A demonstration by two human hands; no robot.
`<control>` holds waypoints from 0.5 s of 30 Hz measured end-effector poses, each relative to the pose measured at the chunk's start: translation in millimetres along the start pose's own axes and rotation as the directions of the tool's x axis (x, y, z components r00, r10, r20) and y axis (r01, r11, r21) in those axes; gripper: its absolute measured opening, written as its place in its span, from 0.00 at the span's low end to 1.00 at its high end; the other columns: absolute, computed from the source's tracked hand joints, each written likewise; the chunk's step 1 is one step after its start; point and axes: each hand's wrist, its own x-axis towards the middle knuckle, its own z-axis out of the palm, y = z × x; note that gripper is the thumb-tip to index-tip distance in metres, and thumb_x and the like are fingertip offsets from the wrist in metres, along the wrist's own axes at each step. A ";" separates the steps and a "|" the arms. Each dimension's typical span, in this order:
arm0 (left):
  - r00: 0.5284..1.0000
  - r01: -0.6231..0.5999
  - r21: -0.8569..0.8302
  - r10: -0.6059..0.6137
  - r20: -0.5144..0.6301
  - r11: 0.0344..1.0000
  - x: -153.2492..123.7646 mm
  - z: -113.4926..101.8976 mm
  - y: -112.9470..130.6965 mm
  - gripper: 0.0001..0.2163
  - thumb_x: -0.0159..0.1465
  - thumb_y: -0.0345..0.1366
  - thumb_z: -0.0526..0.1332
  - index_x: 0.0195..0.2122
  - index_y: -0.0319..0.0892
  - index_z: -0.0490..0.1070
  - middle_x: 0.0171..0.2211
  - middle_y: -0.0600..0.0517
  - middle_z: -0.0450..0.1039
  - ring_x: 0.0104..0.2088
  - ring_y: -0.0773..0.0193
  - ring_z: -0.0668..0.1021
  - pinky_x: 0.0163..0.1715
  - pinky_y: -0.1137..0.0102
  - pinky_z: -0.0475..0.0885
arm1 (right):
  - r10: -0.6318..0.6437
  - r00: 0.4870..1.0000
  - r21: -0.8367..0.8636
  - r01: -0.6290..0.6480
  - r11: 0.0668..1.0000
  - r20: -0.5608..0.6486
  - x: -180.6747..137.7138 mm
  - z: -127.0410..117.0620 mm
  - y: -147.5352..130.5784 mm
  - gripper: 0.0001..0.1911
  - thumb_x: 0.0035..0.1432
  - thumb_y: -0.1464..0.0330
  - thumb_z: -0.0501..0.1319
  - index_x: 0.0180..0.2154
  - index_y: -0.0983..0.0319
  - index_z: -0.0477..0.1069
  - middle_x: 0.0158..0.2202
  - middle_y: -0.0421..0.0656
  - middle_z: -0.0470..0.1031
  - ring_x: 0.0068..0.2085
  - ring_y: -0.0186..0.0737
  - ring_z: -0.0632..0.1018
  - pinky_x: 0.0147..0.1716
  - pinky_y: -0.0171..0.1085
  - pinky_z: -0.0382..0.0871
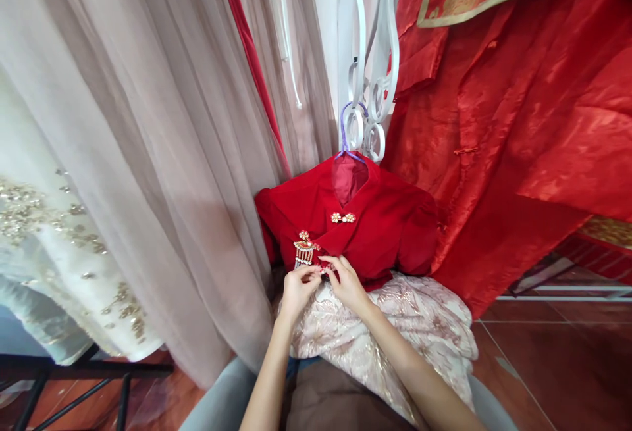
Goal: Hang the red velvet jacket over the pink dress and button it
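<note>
A red velvet jacket [385, 210] hangs on a purple wire hanger [344, 129] in front of me. A pearl flower clasp [343, 218] sits fastened at its upper front, and a beaded tassel brooch [303, 250] hangs lower on the left. At the jacket's bottom front edge, my left hand [299, 289] pinches one side of a small beaded clasp [323, 271]. My right hand [348, 286] closes its fingertips on the other side, close to the left. Fingers partly cover that clasp, so whether it is joined cannot be seen.
Pale patterned fabric [390, 326] lies over my lap below the jacket. Sheer curtain-like cloth [162, 154] hangs at left, beside a white beaded garment [74, 240]. Red satin garments [494, 122] hang at right. A white scrolled metal rack [378, 99] supports the hanger.
</note>
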 end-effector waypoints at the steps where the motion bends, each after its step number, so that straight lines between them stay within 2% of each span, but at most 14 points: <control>1: 1.000 -0.023 0.021 0.023 0.004 1.000 0.9 0.6 0.7 0.07 0.50 0.33 0.65 0.30 0.39 0.78 0.30 0.47 0.79 0.29 0.63 0.79 0.34 0.68 0.75 | 0.004 1.000 0.003 -0.004 1.000 -0.016 0.6 0.6 0.8 0.17 0.62 0.73 0.52 0.51 0.58 0.69 0.39 0.46 0.70 0.42 0.43 0.74 0.47 0.45 0.70; 4: 0.998 -0.038 0.047 0.040 -0.051 0.998 -2.8 9.4 -3.3 0.07 0.52 0.35 0.64 0.32 0.40 0.76 0.31 0.49 0.78 0.30 0.64 0.78 0.33 0.69 0.74 | 0.015 1.000 0.075 -0.015 0.997 -0.006 0.1 -0.6 2.8 0.15 0.61 0.73 0.54 0.48 0.57 0.71 0.39 0.45 0.70 0.42 0.42 0.75 0.46 0.44 0.71; 6: 0.991 -0.023 0.038 0.028 -0.133 0.999 -8.7 18.8 -8.5 0.09 0.55 0.37 0.63 0.36 0.40 0.73 0.36 0.48 0.77 0.30 0.65 0.77 0.32 0.70 0.74 | 0.023 0.999 0.119 -0.027 0.992 0.039 -3.0 -6.1 2.4 0.15 0.59 0.73 0.56 0.48 0.57 0.71 0.41 0.44 0.71 0.42 0.40 0.76 0.46 0.43 0.72; 10: 0.954 -0.018 -0.011 0.013 -0.300 1.000 -15.7 29.8 -2.7 0.14 0.57 0.39 0.63 0.43 0.41 0.67 0.43 0.46 0.72 0.28 0.69 0.75 0.30 0.71 0.73 | 0.056 0.996 0.170 -0.068 0.983 0.072 -10.2 -34.8 -9.4 0.15 0.57 0.70 0.60 0.47 0.57 0.73 0.44 0.45 0.71 0.44 0.40 0.76 0.47 0.43 0.73; 11: 0.945 -0.042 -0.020 0.033 -0.324 0.999 -14.8 28.3 5.4 0.14 0.57 0.39 0.63 0.43 0.41 0.66 0.42 0.46 0.72 0.28 0.69 0.75 0.30 0.72 0.73 | 0.062 0.997 0.196 -0.069 0.978 0.038 -10.7 -45.7 -15.4 0.14 0.58 0.69 0.60 0.47 0.57 0.73 0.46 0.45 0.71 0.45 0.40 0.76 0.47 0.42 0.73; 13: 0.921 -0.134 -0.025 0.115 -0.371 0.991 -10.8 19.7 29.3 0.14 0.59 0.40 0.62 0.43 0.41 0.67 0.41 0.47 0.72 0.31 0.68 0.75 0.33 0.72 0.73 | 0.036 0.993 0.230 -0.009 0.973 -0.112 -10.2 -69.5 -29.9 0.15 0.58 0.67 0.60 0.49 0.56 0.71 0.49 0.46 0.70 0.50 0.41 0.74 0.51 0.44 0.72; 14: 0.892 -0.201 -0.013 0.177 -0.416 0.980 -8.5 13.2 43.9 0.13 0.59 0.40 0.62 0.43 0.41 0.67 0.41 0.47 0.72 0.35 0.67 0.75 0.36 0.72 0.72 | 0.009 0.972 0.238 0.048 0.970 -0.234 -9.5 -81.4 -37.7 0.16 0.59 0.67 0.60 0.50 0.56 0.70 0.51 0.46 0.70 0.53 0.41 0.73 0.54 0.45 0.69; 15: 0.855 -0.257 0.002 0.228 -0.465 0.967 -6.5 6.0 59.0 0.12 0.60 0.40 0.61 0.43 0.41 0.68 0.40 0.48 0.72 0.35 0.67 0.75 0.36 0.72 0.72 | -0.006 0.929 0.231 0.098 0.968 -0.369 -9.1 -92.7 -45.2 0.18 0.59 0.68 0.60 0.52 0.55 0.68 0.54 0.46 0.68 0.56 0.42 0.70 0.57 0.47 0.65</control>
